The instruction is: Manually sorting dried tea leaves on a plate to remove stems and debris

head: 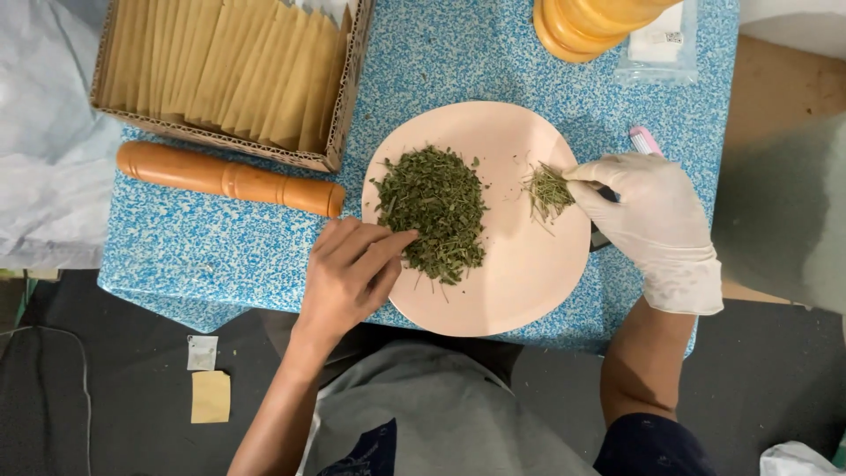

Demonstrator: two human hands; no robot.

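Sorting dried green leaves on a pink plate (pixel 520 282), the person works with both hands over a blue speckled desk (pixel 176 256). The bare left hand (pixel 352 269) rests at the plate's near-left rim, its fingers loosely together and the forefinger stretched out to touch the big heap of herbs (pixel 434 211); it grips nothing. The gloved right hand (pixel 656 220) has its grip pinched together on a small tuft of stems (pixel 546 189), held low over the right part of the plate, apart from the heap. The likeliest slip, as I judge it, is scatter: the bits are light and loose, so a quick flick of the pointing finger could push crumbs over the rim onto the desk, and the pinched tuft could shed strands if the grip eases. The plate sits close to the desk's front edge, so a nudge from either wrist might slide it toward the person's lap. A wooden pestle (pixel 231 179) lies beside a cardboard box of paper sachets (pixel 231 75); being round, it could roll if bumped. A pink pen-like thing (pixel 644 139) peeks out behind the glove.
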